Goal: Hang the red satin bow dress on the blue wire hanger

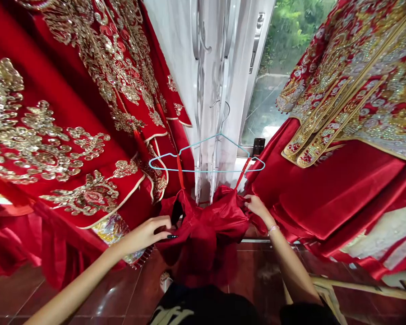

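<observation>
- Red satin garment (206, 225), lower centre of frame, bunched; hangs by 2 thin red straps from a light blue hanger (206, 171) just above it.
- Left hand (149, 234): fingers curled, pinching the garment's left edge.
- Right hand (255, 205): fingers closed, pinching the cloth at its right edge, below the right strap.
- Hanger hook sits against a white curtain (176, 45), centre top.
- Small black device (258, 146) on the window sill, just right of the hanger.
- Gold-embroidered red gown (54, 135) fills the left; a second embroidered gown (358, 90) fills the right.
- Red-brown tiled floor (122, 293) along the bottom.
</observation>
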A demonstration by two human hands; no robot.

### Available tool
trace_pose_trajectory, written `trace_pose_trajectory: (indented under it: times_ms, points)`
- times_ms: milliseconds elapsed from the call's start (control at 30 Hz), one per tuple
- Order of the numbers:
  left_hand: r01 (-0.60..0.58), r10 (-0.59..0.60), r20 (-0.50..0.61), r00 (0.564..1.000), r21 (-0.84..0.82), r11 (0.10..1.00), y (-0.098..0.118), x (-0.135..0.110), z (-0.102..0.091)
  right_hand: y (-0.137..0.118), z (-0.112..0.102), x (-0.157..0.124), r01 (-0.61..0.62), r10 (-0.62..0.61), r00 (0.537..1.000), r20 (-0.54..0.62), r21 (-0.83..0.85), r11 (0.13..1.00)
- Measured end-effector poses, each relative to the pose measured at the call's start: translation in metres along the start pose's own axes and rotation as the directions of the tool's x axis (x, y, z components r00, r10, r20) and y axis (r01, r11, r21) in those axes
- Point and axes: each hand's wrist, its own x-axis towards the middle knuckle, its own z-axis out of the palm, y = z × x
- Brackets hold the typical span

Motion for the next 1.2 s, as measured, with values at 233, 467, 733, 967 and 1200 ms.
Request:
trace_pose_trajectory:
  times_ms: [233, 467, 733, 967, 1200]
  points:
    - [-0.025, 0.025, 0.003, 1.000, 0.139, 0.990, 0.020, 0.001, -0.032, 0.001, -0.054, -0.025, -0.078, 0.044, 0.985, -0.164, -0.205, 0.976]
    - [-0.013, -0.003, 0.089, 0.996, 0.183, 0.983, 0.026, 0.008, -0.033, -0.012, -0.053, -0.037, -0.125, 0.175, 0.978, -0.117, 0.345, 0.930]
    - [0.031, -0.036, 0.023, 0.999, 0.193, 0.981, 0.019, -0.004, -0.030, -0.015, -0.053, -0.059, -0.198, 0.109, 0.980, 0.168, 0.736, 0.648]
    - [0.002, 0.003, -0.020, 1.000, 0.257, 0.966, 0.006, -0.009, -0.027, -0.028, -0.050, -0.076, -0.127, 0.171, 0.973, -0.155, 0.261, 0.957]
    - [0.105, 0.073, -0.269, 0.960, 0.594, 0.797, -0.013, -0.020, -0.026, -0.026, -0.063, -0.079, -0.225, 0.103, 0.881, -0.462, -0.217, 0.950]
